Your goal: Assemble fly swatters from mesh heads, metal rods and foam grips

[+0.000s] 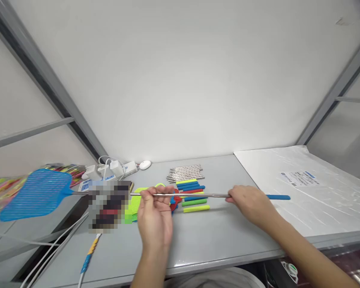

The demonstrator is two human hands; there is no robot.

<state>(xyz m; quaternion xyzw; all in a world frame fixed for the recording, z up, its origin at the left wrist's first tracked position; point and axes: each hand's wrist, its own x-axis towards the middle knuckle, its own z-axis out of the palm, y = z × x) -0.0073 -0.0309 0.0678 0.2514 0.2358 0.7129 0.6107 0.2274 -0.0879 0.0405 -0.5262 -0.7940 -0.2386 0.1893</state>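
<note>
And here's the swatter [198, 195], held level over the table [222, 232], blue head out left! Left hand [156, 214], palm up, pinches the rod, thumb over fingers; right hand [249, 203] curls closed around it near the grip. Beneath and beyond: spare heads [136, 205], partly behind the left fingers, coloured grips [196, 209], then silver tubes [184, 173]. A pixelated patch [109, 208] hides some rod; white sheet [270, 172] at right.
</note>
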